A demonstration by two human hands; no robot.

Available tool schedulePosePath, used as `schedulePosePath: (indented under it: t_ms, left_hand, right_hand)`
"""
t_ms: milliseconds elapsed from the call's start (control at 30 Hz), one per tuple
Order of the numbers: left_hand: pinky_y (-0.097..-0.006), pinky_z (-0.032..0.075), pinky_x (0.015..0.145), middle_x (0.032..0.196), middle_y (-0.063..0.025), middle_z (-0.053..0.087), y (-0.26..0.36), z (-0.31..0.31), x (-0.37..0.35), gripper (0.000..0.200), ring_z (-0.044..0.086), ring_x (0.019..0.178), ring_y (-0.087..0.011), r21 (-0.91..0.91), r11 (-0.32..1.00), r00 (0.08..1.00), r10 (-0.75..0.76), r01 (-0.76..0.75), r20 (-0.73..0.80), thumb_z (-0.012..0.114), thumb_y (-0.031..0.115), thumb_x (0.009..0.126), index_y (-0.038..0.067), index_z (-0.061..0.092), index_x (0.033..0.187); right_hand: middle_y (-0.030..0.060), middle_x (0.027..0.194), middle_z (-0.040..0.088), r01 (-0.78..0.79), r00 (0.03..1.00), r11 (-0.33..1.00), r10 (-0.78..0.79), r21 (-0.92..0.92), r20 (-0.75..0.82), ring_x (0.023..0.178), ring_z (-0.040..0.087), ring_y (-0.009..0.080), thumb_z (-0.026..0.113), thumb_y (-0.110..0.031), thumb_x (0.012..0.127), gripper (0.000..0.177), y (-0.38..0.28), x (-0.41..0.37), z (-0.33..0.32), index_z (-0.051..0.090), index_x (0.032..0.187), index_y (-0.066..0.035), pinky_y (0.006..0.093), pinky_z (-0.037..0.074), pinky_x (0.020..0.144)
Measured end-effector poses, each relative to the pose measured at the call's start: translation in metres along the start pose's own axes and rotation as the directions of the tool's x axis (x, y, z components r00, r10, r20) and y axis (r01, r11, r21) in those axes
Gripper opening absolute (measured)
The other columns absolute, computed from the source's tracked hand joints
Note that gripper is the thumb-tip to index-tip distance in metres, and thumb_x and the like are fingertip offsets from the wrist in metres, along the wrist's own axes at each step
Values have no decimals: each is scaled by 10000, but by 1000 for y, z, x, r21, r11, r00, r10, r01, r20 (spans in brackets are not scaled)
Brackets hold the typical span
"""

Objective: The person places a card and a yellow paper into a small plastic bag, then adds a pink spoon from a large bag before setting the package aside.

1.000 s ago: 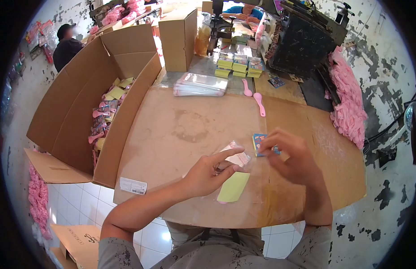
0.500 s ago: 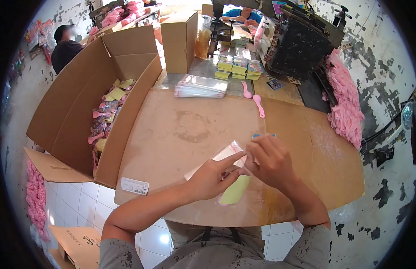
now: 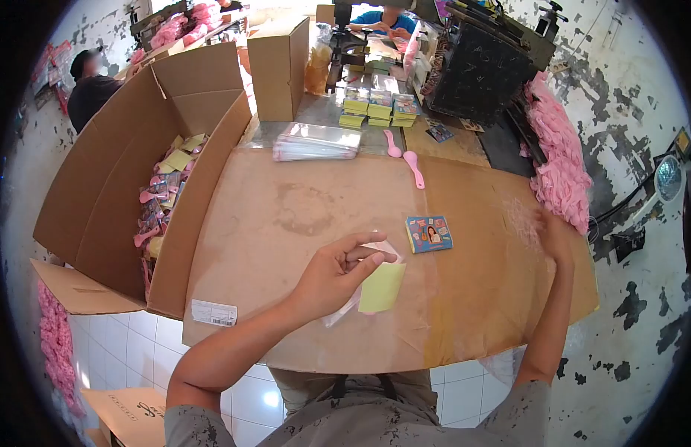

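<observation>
My left hand [image 3: 338, 270] is closed on a clear plastic bag [image 3: 342, 311] over the cardboard-covered table. A pale yellow card [image 3: 382, 287] hangs from the thumb and fingers at the bag; whether it sits inside cannot be told. To the right of it lies a small blue picture card stack [image 3: 429, 234] with a yellow edge. My right hand [image 3: 555, 235] is stretched to the table's right side, close to a pink heap [image 3: 558, 149] and some thin clear plastic scraps [image 3: 526, 223]. Its fingers are blurred.
A large open carton [image 3: 200, 216] with packed pink-and-yellow items stands left. Clear bags [image 3: 316, 141], two pink spoons [image 3: 414, 170] [image 3: 392, 143] and several card stacks [image 3: 379, 106] lie at the back. A black machine [image 3: 476, 67] stands back right. Two people are farther off.
My right hand has left the bag and moved to the far right, uncovering the blue card stack. My left hand stays on the bag; the yellow card now hangs more upright.
</observation>
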State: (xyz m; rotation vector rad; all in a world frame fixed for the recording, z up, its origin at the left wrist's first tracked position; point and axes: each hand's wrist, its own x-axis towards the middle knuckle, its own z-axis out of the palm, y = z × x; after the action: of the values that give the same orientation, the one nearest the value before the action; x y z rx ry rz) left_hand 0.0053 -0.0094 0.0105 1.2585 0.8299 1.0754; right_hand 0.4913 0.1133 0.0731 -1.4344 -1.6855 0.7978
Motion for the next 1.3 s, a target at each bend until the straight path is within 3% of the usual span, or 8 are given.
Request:
schedulePosePath:
  t_ms: [67,167,300,400,500,700,1100,1300]
  left_hand:
    - [-314,566,969,1233,-142,742,1,-3,3,394,702,1132,-168,-20,999,999,-48,48,-19,596,158,1081,-7,557,1437]
    - [-315,564,985,1237,-127,738,-8,-7,9,355,703,1123,-166,-39,993,993,-113,112,-30,608,165,1075,-22,608,1377]
    - [-312,566,990,1221,-106,741,-19,-12,12,305,709,1093,-156,-37,990,990,-134,133,-32,611,169,1075,-27,662,1303]
    - [-310,571,978,1202,-96,746,-14,-13,12,285,709,1076,-146,-17,990,988,-143,143,-54,607,173,1078,-29,686,1263]
    - [-302,579,939,1170,-88,753,-15,-11,12,280,709,1049,-132,-37,995,992,-93,90,-83,605,176,1080,-28,695,1248]
    - [-275,584,840,1110,-85,761,-13,-10,12,287,709,979,-112,-20,995,986,-103,102,-131,634,188,1069,-19,695,1259]
    - [-290,606,826,1105,-102,764,-20,-3,9,250,714,981,-127,-10,995,979,-101,101,-178,666,127,1045,-23,700,1242]
    - [-309,622,834,1126,-123,760,-23,-9,10,210,718,986,-150,32,998,986,-53,58,-157,679,76,1024,-36,730,1194]
  right_hand:
    - [114,1065,691,118,974,908,-184,-402,-132,1058,695,246,617,39,930,285,9,-12,6,643,1210,-8,355,534,919]
    - [135,1123,683,138,855,482,-499,-865,-141,1078,681,240,627,55,909,352,18,-22,22,641,1255,-5,364,536,948]
    - [114,1098,701,169,961,892,-244,-419,-131,1036,678,211,653,-6,949,276,-27,-18,66,684,1222,-31,335,549,879]
    - [89,1066,713,253,965,952,-236,-174,114,977,679,187,669,-71,980,228,-64,-23,128,699,1203,-31,320,546,831]
    - [82,1057,712,416,825,909,-394,35,406,935,674,154,691,-112,984,274,-94,-35,183,681,1242,-21,312,542,829]
    - [43,1066,697,-118,821,855,-203,506,534,980,652,104,698,-70,990,327,-73,-46,256,632,1300,7,278,527,835]
    - [31,1057,716,-228,849,770,-142,596,508,967,673,96,696,-24,996,157,-54,-45,248,706,1148,12,260,533,869]
    - [42,1059,723,-121,854,761,-247,637,458,999,665,96,680,4,993,136,-47,-42,243,739,1116,7,266,534,867]
